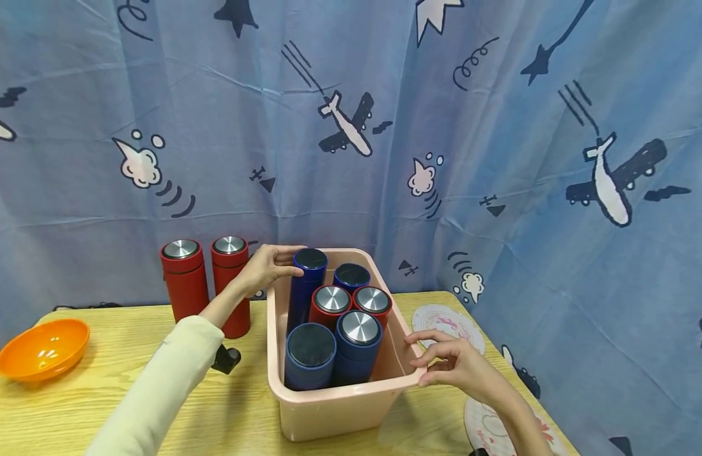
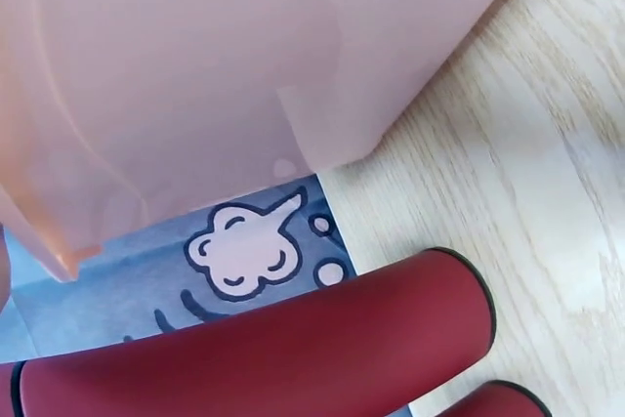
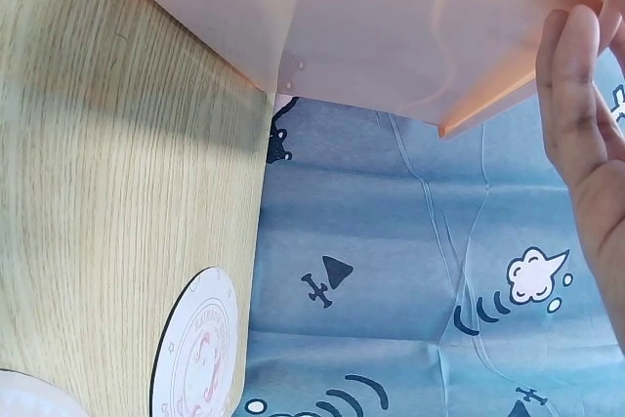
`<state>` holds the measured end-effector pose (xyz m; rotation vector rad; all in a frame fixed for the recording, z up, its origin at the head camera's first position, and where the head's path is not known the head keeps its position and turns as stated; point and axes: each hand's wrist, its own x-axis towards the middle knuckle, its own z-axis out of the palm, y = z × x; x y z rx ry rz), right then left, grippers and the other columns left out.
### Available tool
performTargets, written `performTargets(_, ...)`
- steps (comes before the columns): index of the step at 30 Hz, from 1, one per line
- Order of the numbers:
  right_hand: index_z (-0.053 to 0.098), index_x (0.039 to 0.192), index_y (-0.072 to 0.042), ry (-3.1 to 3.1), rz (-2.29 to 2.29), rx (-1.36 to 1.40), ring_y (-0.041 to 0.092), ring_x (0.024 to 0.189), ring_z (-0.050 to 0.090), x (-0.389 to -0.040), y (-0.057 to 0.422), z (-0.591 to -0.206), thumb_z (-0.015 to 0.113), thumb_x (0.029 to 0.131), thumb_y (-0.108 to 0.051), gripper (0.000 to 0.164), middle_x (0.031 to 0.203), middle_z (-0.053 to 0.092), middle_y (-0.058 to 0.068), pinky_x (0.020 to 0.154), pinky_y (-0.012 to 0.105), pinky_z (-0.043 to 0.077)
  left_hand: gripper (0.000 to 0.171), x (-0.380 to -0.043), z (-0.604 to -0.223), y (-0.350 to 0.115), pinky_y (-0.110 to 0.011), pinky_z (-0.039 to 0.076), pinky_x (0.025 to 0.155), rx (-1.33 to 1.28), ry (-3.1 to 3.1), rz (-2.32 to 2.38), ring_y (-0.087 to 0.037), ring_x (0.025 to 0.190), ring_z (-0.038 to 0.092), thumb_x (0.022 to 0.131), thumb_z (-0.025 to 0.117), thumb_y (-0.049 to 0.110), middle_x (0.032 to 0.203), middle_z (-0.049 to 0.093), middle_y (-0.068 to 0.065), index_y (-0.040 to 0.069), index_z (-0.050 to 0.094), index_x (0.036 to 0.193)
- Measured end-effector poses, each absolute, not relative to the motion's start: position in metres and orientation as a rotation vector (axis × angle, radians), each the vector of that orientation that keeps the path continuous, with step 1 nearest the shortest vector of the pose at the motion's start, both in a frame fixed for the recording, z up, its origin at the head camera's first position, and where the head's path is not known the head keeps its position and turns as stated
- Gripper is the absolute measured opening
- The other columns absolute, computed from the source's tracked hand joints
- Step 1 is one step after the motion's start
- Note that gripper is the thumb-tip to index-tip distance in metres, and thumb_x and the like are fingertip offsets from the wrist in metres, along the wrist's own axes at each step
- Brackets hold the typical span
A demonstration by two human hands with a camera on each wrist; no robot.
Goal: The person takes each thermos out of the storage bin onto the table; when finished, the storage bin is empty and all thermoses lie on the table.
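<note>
Mid-frame, the left hand (image 1: 269, 268) pinches a tall blue bottle (image 1: 306, 292) in the pink bin (image 1: 335, 418); the right hand (image 1: 450, 362) grips its rim. Likely positioning the bottle; next calls for keeping it upright.

Your tall dark-blue bottle (image 1: 305, 291) has its black lid on and looks roughly upright, base hidden, in your pink bin's (image 1: 333, 418) far-left corner.

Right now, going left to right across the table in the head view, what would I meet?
Orange bowl, left red bottle, right red bottle, pink tub, far white disc, near white disc.
</note>
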<state>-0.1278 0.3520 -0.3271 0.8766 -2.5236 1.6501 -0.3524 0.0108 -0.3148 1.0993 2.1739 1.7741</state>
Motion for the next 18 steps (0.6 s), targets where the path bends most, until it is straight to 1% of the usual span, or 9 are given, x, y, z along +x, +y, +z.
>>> performTargets(1,0.068,0.094,0.011,-2.522,1.651,0.881,0.009,0.099,0.064,-0.128,0.352,-0.327,0.073,0.079,-0.002,0.020,0.125,0.058,0.000,0.074,0.027,0.057,0.053,-0.351,-0.314,0.010,-0.031,0.051,0.091,1.098,2.172,1.780,-0.033,0.116,0.057,0.085,0.070,0.000,0.121,0.061,-0.022,-0.003,0.052,0.134)
performTargets(3,0.068,0.094,0.011,-2.524,1.649,0.878,0.008,0.099,0.064,-0.128,0.352,-0.327,0.074,0.079,-0.002,0.020,0.125,0.058,0.000,0.073,0.026,0.057,0.052,-0.349,-0.311,0.008,-0.022,0.056,0.071,1.079,2.178,1.778,-0.032,0.115,0.059,0.085,0.070,0.002,0.120,0.062,-0.022,-0.002,0.053,0.134)
performTargets(4,0.068,0.094,0.011,-2.524,1.649,0.879,0.008,0.099,0.064,-0.128,0.352,-0.327,0.074,0.079,-0.002,0.021,0.125,0.058,0.000,0.073,0.026,0.057,0.052,-0.348,-0.309,0.007,-0.019,0.053,0.060,1.071,2.182,1.778,-0.032,0.114,0.059,0.085,0.070,0.002,0.120,0.062,-0.022,-0.002,0.053,0.135)
performTargets(6,0.068,0.094,0.011,-2.524,1.644,0.883,0.008,0.099,0.064,-0.129,0.352,-0.327,0.074,0.079,-0.002,0.020,0.125,0.058,0.001,0.073,0.026,0.057,0.052,-0.345,-0.305,0.006,-0.017,0.042,0.043,1.034,2.183,1.786,-0.030,0.110,0.062,0.086,0.070,0.003,0.120,0.062,-0.021,0.000,0.053,0.135)
performTargets(7,0.069,0.094,0.011,-2.524,1.644,0.883,0.008,0.099,0.064,-0.129,0.352,-0.328,0.074,0.079,-0.002,0.020,0.125,0.058,0.001,0.073,0.026,0.057,0.052,-0.344,-0.303,0.005,-0.018,0.036,0.038,1.018,2.191,1.788,-0.030,0.105,0.064,0.086,0.069,0.004,0.120,0.062,-0.021,0.000,0.053,0.135)
performTargets(8,0.069,0.094,0.011,-2.525,1.642,0.884,0.008,0.099,0.063,-0.129,0.352,-0.327,0.074,0.079,-0.002,0.020,0.125,0.058,0.001,0.073,0.026,0.057,0.052,-0.343,-0.301,0.004,-0.018,0.038,0.037,1.006,2.190,1.796,-0.029,0.104,0.065,0.086,0.069,0.003,0.120,0.062,-0.022,0.000,0.053,0.136)
performTargets(11,0.069,0.094,0.011,-2.525,1.644,0.887,0.008,0.099,0.063,-0.129,0.352,-0.327,0.073,0.079,-0.002,0.020,0.125,0.058,0.000,0.073,0.026,0.057,0.052,-0.340,-0.294,0.003,-0.019,0.055,0.060,0.987,2.189,1.833,-0.029,0.105,0.064,0.086,0.069,0.001,0.120,0.061,-0.023,-0.001,0.052,0.135)
performTargets(14,0.068,0.094,0.011,-2.528,1.646,0.878,0.008,0.101,0.062,-0.129,0.353,-0.328,0.074,0.079,-0.003,0.021,0.125,0.058,0.002,0.072,0.026,0.057,0.052,-0.337,-0.288,0.002,-0.028,0.053,0.086,0.987,2.183,1.866,-0.031,0.113,0.060,0.085,0.069,-0.002,0.120,0.061,-0.024,-0.004,0.052,0.134)
performTargets(18,0.068,0.094,0.011,-2.535,1.636,0.862,0.008,0.105,0.060,-0.129,0.353,-0.329,0.074,0.079,-0.003,0.021,0.125,0.058,0.008,0.072,0.026,0.057,0.052,-0.330,-0.278,0.000,-0.036,0.050,0.092,0.993,2.211,1.865,-0.034,0.116,0.057,0.085,0.069,-0.003,0.120,0.060,-0.025,-0.007,0.051,0.134)
